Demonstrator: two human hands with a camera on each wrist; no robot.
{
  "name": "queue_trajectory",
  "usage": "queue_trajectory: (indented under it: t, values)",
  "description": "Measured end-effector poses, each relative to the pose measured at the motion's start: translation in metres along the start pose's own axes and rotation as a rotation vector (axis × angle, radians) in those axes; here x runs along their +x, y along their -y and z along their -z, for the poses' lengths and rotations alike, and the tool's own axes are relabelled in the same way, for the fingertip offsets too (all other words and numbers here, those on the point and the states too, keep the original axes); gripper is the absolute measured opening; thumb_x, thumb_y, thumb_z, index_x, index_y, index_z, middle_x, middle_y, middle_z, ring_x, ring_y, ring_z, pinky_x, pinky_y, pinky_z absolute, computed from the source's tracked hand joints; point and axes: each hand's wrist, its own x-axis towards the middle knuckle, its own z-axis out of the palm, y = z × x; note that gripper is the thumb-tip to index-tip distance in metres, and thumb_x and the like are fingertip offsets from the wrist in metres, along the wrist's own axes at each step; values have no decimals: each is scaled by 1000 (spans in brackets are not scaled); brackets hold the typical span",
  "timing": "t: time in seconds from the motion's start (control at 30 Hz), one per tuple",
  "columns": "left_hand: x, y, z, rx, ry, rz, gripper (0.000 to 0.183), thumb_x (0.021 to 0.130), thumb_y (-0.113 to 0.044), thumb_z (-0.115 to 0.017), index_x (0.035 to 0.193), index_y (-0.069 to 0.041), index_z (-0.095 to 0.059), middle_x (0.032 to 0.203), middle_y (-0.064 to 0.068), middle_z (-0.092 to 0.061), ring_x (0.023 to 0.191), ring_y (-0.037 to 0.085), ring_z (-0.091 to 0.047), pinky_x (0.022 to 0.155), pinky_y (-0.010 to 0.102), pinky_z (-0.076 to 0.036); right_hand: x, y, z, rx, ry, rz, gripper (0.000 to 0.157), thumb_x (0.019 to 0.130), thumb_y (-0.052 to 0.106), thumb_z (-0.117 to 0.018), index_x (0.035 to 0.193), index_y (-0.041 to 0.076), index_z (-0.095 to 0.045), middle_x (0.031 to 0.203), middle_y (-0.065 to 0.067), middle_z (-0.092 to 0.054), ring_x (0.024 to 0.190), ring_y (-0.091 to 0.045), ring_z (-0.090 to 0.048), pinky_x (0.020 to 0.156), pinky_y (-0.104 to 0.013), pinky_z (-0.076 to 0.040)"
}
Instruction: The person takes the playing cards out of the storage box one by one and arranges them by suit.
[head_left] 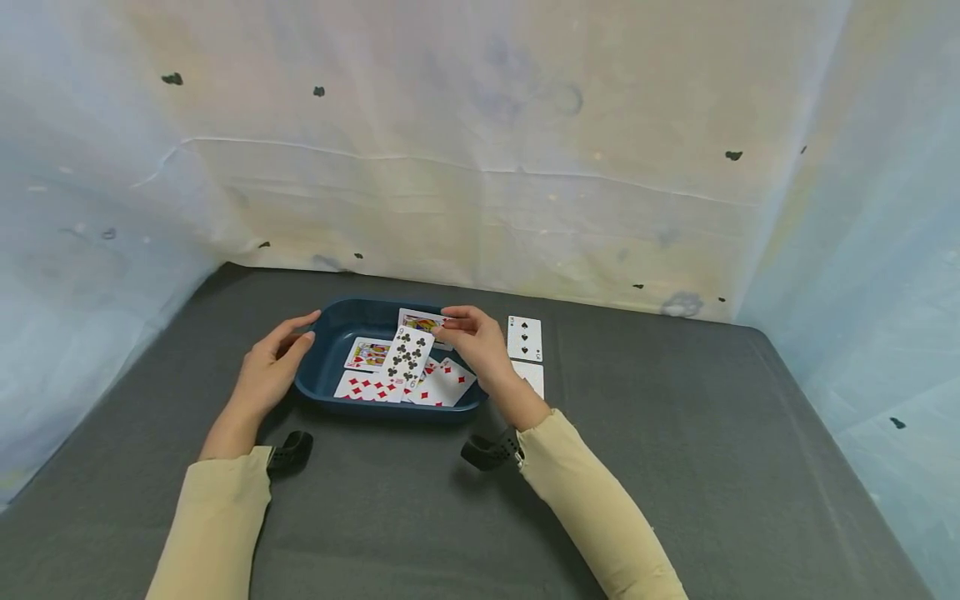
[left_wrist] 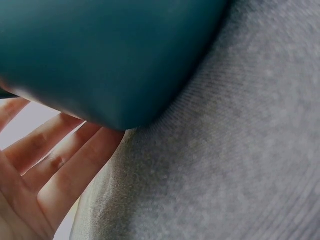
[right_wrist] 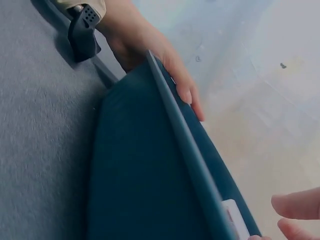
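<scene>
A dark blue tray (head_left: 318,367) stands on the grey cloth with several face-up playing cards inside, among them a diamond card (head_left: 367,386) and a face card (head_left: 366,354). My left hand (head_left: 264,371) is at the tray's left end; in the left wrist view its fairly straight fingers (left_wrist: 75,172) touch the outer wall. Over the tray's right part, my right hand (head_left: 480,346) pinches the upper right corner of a club playing card (head_left: 405,357), tilted above the others. That card cannot be made out in the right wrist view, where only fingertips (right_wrist: 300,204) show.
Right of the tray lie a spade card (head_left: 524,339) and, just below it, another card (head_left: 531,377), partly behind my right wrist. A black band (head_left: 491,451) is on each wrist. Pale cloth walls (head_left: 480,167) rise at the back and sides of the table.
</scene>
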Motion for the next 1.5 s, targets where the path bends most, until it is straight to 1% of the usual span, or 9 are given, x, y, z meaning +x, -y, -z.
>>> queue_trajectory:
  t: [0.17, 0.33, 0.57, 0.73, 0.93, 1.07, 1.17, 1.3, 1.5]
  values:
    - [1, -1, -1, 0, 2, -5, 50, 102, -45, -37, 147, -23, -41, 136, 26, -50, 114, 41, -49, 89, 55, -40, 1, -4, -8, 31, 34, -70, 35, 86, 10, -70, 120, 4, -63, 104, -11, -60, 97, -26, -59, 93, -43, -49]
    - [0, -1, -1, -1, 10, -3, 51, 102, -45, -37, 147, -23, -40, 136, 26, -50, 114, 40, -49, 87, 53, -41, 0, -6, -10, 11, 67, -111, 36, 88, 12, -68, 122, 4, -62, 113, -15, -62, 104, -33, -62, 92, -41, -50]
    - [-1, 0, -1, -6, 12, 4, 51, 102, -46, -36, 147, -23, -40, 136, 25, -49, 114, 40, -49, 87, 52, -41, 1, -8, -10, -171, 169, -137, 41, 86, 17, -70, 126, 9, -63, 124, -14, -61, 92, -22, -60, 78, -35, -49]
    - [-1, -2, 1, -8, 15, -2, 51, 102, -45, -36, 147, -23, -40, 137, 25, -49, 115, 40, -48, 89, 54, -40, 4, -7, -14, -254, 239, -158, 45, 84, 16, -72, 127, 11, -63, 132, -16, -57, 114, -26, -56, 93, -39, -47]
    - [-2, -3, 1, -16, 20, 5, 51, 102, -45, -36, 148, -23, -39, 139, 26, -47, 118, 41, -47, 92, 57, -39, 7, -10, -25, -514, 297, -74, 62, 78, 19, -79, 136, 14, -55, 138, -18, -50, 129, -30, -45, 104, -45, -39]
    - [-3, -4, 1, -17, 21, 10, 51, 102, -45, -37, 148, -22, -39, 139, 25, -47, 118, 41, -47, 93, 57, -39, 6, -11, -32, -710, 295, -49, 79, 71, 23, -85, 141, 15, -49, 140, -19, -43, 127, -31, -43, 103, -44, -38]
    - [-3, -4, 1, -18, 22, 0, 51, 102, -44, -37, 147, -22, -40, 138, 26, -48, 117, 41, -48, 91, 56, -39, 4, -10, -34, -798, 290, -60, 85, 69, 27, -87, 143, 15, -46, 136, -17, -41, 121, -29, -43, 100, -43, -39]
    - [-2, -4, 1, -18, 21, -7, 51, 102, -45, -37, 147, -22, -40, 137, 25, -49, 116, 40, -48, 90, 54, -40, 2, -10, -35, -814, 282, -67, 84, 66, 28, -89, 138, 13, -48, 133, -15, -41, 118, -28, -42, 99, -42, -39]
    - [-2, -2, 1, -20, 24, -1, 51, 102, -45, -37, 147, -22, -40, 138, 25, -48, 117, 41, -47, 91, 56, -39, 0, -12, -34, -778, 238, -17, 77, 64, 19, -90, 127, 10, -48, 122, -14, -48, 106, -25, -47, 94, -37, -40]
